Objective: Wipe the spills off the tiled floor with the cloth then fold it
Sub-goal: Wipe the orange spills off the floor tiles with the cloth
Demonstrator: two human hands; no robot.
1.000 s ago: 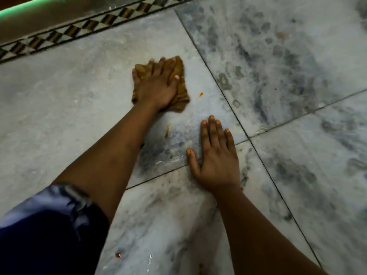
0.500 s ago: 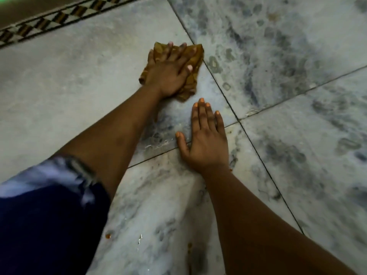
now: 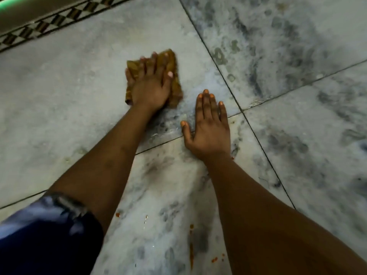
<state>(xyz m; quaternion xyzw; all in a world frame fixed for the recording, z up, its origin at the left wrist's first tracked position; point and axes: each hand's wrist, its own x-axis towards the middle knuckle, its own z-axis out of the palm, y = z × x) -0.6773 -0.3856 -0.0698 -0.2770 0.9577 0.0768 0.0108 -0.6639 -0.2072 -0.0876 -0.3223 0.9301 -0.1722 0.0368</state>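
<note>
A brownish-yellow cloth [image 3: 175, 87] lies bunched flat on the grey marble floor tile [image 3: 59, 96], upper middle of the view. My left hand [image 3: 151, 84] presses down on it with straight, spread fingers and covers most of it. My right hand [image 3: 208, 126] rests flat on the floor just right of and nearer than the cloth, fingers straight, across a tile joint. Small orange spill drops [image 3: 117, 214] and an orange streak [image 3: 191, 253] lie on the nearer tile between my forearms.
A patterned border strip [image 3: 39, 28] runs along the far left, with a raised edge behind it. Dark tile joints [image 3: 241, 111] cross to the right of my right hand. More orange specks [image 3: 214, 260] sit by my right forearm. A dark blue sleeve [image 3: 39, 235] fills the lower left corner.
My left hand slid the cloth right and away, then back left toward me. The orange marks seen near the cloth a second ago no longer show. My right hand stays planted.
</note>
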